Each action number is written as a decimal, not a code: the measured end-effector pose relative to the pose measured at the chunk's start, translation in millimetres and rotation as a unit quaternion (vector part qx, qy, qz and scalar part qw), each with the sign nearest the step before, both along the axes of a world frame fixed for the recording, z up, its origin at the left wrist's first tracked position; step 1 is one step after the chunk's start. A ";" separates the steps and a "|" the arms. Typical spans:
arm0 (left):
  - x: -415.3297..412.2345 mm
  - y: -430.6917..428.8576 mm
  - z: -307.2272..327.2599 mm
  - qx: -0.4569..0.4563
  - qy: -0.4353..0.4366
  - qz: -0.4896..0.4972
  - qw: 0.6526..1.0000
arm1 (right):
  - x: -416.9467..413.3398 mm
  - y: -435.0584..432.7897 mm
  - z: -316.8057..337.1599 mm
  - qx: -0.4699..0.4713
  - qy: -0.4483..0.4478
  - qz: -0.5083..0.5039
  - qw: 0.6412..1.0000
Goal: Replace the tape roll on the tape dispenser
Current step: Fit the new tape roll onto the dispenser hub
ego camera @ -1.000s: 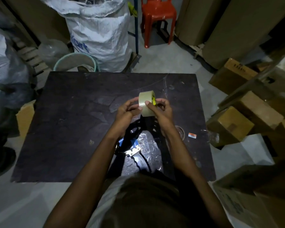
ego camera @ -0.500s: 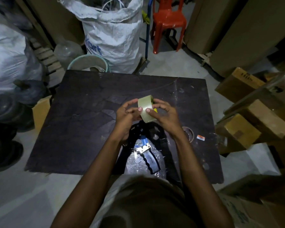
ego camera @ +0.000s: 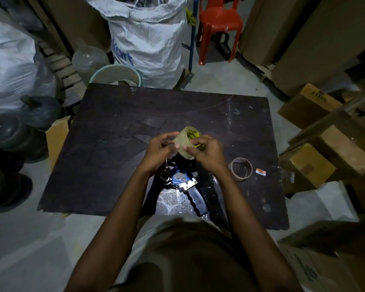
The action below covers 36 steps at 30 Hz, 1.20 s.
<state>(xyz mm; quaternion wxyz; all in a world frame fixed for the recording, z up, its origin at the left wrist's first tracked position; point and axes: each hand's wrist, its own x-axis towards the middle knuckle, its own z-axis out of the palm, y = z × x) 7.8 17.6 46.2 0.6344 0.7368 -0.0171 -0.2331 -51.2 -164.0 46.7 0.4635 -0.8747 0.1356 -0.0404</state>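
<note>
Both hands' grips pinch the tape roll (ego camera: 187, 142) above the dispenser (ego camera: 188, 186); empty core (ego camera: 240, 169) lies beside.

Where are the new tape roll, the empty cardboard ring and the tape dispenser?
new tape roll (ego camera: 184, 142), head view, on its clear outer winding.
empty cardboard ring (ego camera: 249, 167), head view, on its right wall.
tape dispenser (ego camera: 196, 200), head view, on its black wavy handle.
</note>
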 end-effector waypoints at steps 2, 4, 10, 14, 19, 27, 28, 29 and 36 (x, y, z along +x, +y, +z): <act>1.1 0.8 -7.2 0.027 -0.024 -0.015 0.999 | 0.9 0.5 0.8 -0.012 0.013 0.002 1.000; 0.7 -0.4 -12.7 0.051 -0.057 -0.018 0.997 | 0.7 -0.3 3.5 -0.024 0.019 0.014 0.999; -2.1 2.5 -28.5 0.180 -0.128 -0.045 0.974 | -0.3 -1.6 -5.2 -0.060 0.046 0.041 0.996; -4.5 11.9 -45.6 0.214 -0.138 -0.055 0.965 | -7.5 4.1 -18.2 -0.089 0.072 0.069 0.991; -10.4 16.6 -46.3 0.223 -0.135 -0.045 0.964 | -8.7 9.5 -21.0 -0.103 0.085 0.092 0.987; -4.3 17.8 -38.2 0.179 -0.213 -0.146 0.949 | 0.1 7.5 -5.5 -0.104 0.040 0.085 0.990; -2.6 16.9 -40.0 0.205 -0.244 -0.179 0.931 | 2.2 6.8 -2.9 -0.111 0.031 0.090 0.989; -2.4 15.3 -39.7 0.228 -0.268 -0.193 0.916 | 4.5 5.4 -1.2 -0.117 0.021 0.094 0.988; -5.4 2.4 -26.7 0.200 -0.230 -0.074 0.950 | 1.2 -4.8 14.2 -0.024 -0.061 0.049 0.997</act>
